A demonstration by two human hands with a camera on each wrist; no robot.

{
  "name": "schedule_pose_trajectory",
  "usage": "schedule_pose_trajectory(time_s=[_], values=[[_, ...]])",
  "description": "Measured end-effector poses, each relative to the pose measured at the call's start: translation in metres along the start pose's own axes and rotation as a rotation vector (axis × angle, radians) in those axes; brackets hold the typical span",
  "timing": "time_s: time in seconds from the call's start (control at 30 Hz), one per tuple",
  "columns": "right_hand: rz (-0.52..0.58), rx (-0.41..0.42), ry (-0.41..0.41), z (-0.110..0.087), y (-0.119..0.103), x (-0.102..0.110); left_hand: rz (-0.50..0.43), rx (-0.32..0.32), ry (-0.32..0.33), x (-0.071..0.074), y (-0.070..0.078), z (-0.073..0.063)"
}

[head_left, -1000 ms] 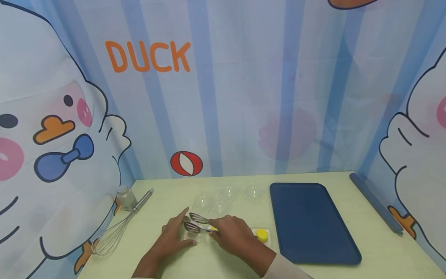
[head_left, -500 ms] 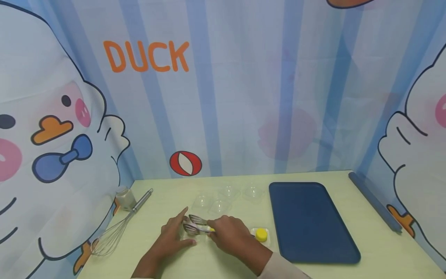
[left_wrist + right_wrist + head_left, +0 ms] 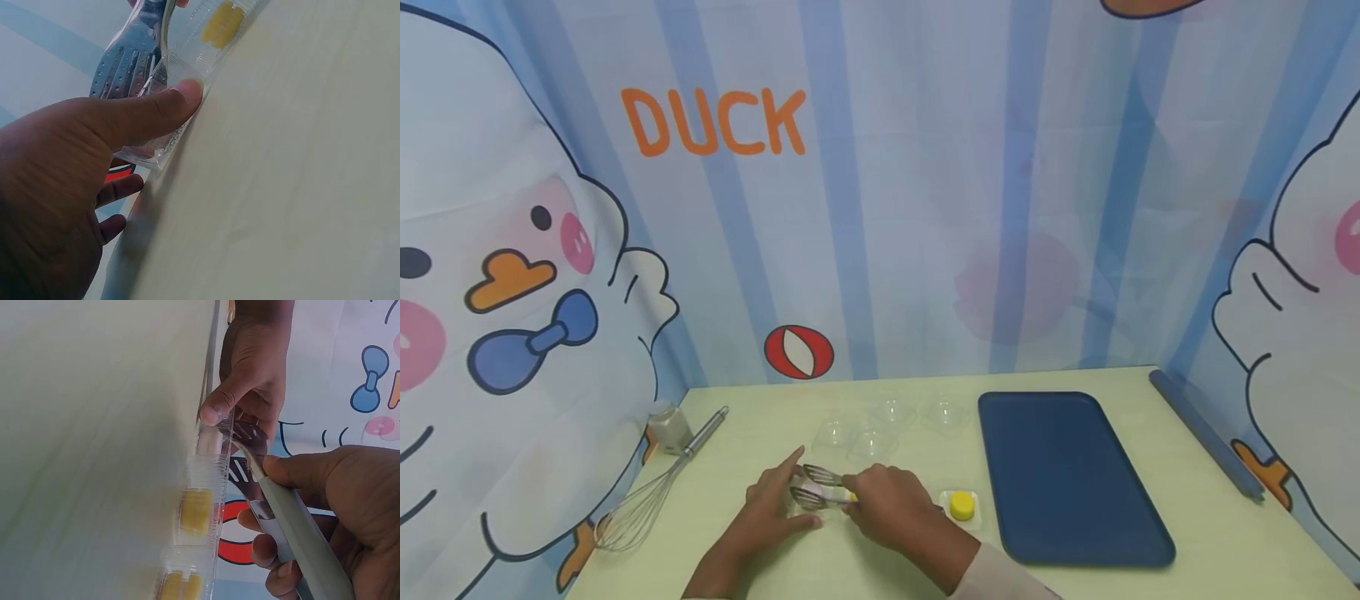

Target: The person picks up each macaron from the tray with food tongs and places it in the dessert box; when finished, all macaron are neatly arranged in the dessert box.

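My right hand (image 3: 891, 508) grips a pair of tongs (image 3: 300, 540) with slotted metal heads and pale handles. The heads lie over the end compartment of a clear plastic container (image 3: 209, 472). My left hand (image 3: 771, 504) holds that end, thumb (image 3: 181, 103) on the near wall and fingers at the far side. Something pale pink shows through the plastic there, partly hidden by the thumb and tongs. Beyond it, a round yellow piece (image 3: 197, 511) sits in the clear plastic, with another yellow piece (image 3: 962, 505) farther right, its container beside my right wrist.
Several clear domed plastic lids (image 3: 871, 444) lie behind my hands. A dark blue tray (image 3: 1075, 479) is to the right, with a blue-grey rod (image 3: 1206, 435) along the table edge. At left are a wire whisk (image 3: 655, 492) and a small jar (image 3: 670, 427).
My right hand and the tongs have shifted slightly left, covering more of the yellow piece below them. My left hand stays in place on the container.
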State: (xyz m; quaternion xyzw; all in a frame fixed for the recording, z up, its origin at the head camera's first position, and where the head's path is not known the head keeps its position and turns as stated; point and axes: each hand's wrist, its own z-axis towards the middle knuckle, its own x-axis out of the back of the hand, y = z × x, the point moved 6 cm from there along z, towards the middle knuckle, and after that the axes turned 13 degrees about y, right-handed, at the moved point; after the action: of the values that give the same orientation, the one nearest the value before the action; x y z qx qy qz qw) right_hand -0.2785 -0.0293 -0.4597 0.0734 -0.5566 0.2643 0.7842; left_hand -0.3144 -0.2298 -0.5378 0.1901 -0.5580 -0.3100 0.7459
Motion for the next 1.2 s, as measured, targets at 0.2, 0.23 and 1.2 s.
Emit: schedule_pose_trajectory(time_s=[0.2, 0.23, 1.2], values=[[0.016, -0.004, 0.042, -0.003, 0.004, 0.007, 0.005, -0.008, 0.0, 0.001, -0.001, 0.0], [0.023, -0.003, 0.056, -0.004, 0.005, 0.009, 0.012, -0.013, 0.002, 0.001, -0.001, 0.001], [0.081, -0.31, 0.274, -0.067, 0.143, 0.048, 0.044, -0.021, -0.005, -0.002, 0.002, 0.001]])
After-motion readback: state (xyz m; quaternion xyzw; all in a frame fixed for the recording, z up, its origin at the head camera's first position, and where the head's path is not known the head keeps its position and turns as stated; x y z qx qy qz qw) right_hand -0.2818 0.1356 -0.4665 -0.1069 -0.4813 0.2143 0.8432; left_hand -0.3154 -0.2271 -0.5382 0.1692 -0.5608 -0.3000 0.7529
